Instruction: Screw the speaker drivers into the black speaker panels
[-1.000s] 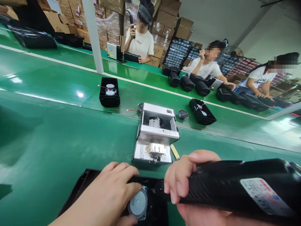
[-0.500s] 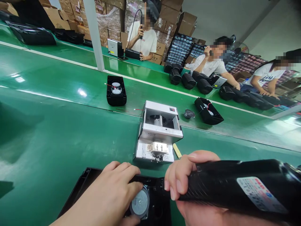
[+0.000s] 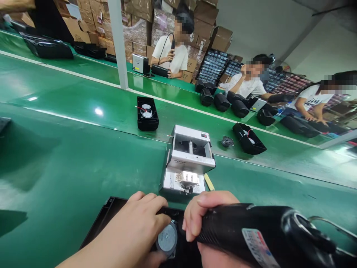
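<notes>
My left hand [image 3: 131, 234] lies on a black speaker housing [image 3: 107, 219] at the near edge of the green bench, fingers curled over a round silver speaker driver [image 3: 167, 238] set in it. My right hand [image 3: 199, 217] is wrapped round a black electric screwdriver [image 3: 259, 232], whose tip points down into the housing just right of the driver; the tip itself is hidden behind my fingers. A white-and-grey screw feeder box [image 3: 189, 160] stands directly beyond my hands.
A green conveyor belt [image 3: 83, 100] carries a black housing with drivers [image 3: 147, 113], a loose small speaker [image 3: 227, 141] and another open housing [image 3: 248, 138]. Three people work at the far bench amid black speaker shells [image 3: 221, 101]. A white post [image 3: 118, 44] rises behind the belt.
The screwdriver and my right hand have shifted left and lower over the housing. The housings on the belt have drifted right. My left hand stays on the driver.
</notes>
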Action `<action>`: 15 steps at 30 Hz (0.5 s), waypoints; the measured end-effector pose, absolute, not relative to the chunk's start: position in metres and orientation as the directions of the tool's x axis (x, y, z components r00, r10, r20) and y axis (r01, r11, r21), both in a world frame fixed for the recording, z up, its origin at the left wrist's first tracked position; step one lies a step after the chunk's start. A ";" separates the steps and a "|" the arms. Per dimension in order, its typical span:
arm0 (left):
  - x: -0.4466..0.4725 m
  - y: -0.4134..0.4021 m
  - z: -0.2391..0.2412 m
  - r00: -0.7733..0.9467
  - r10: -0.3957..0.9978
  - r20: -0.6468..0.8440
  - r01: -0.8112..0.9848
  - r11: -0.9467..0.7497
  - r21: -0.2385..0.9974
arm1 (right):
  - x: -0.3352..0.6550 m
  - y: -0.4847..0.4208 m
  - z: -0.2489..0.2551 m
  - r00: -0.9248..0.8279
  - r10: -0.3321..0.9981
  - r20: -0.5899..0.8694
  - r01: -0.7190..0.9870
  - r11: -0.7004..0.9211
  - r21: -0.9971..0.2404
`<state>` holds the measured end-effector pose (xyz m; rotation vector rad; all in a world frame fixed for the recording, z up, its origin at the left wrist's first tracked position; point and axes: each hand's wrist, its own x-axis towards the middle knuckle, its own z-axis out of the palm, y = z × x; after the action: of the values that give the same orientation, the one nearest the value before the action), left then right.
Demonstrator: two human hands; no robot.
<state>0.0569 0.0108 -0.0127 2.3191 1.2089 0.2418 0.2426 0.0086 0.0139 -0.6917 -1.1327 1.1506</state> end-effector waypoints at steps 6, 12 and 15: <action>0.055 0.010 -0.004 0.570 0.772 -0.281 0.745 -0.341 0.573 | 0.229 0.010 0.004 0.178 0.891 0.417 -0.342 0.453 -0.823; 0.055 0.012 0.005 0.561 0.771 -0.302 0.769 -0.351 0.534 | 0.223 0.004 -0.005 0.260 0.861 0.437 -0.300 0.502 -0.812; 0.056 0.011 0.006 0.572 0.759 -0.312 0.770 -0.366 0.522 | 0.222 0.005 -0.009 0.276 0.853 0.442 -0.278 0.511 -0.813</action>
<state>0.0560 0.0115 0.0062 2.1713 1.2154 -0.0240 0.2221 0.0046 -0.0094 -0.6826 -1.0173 0.8447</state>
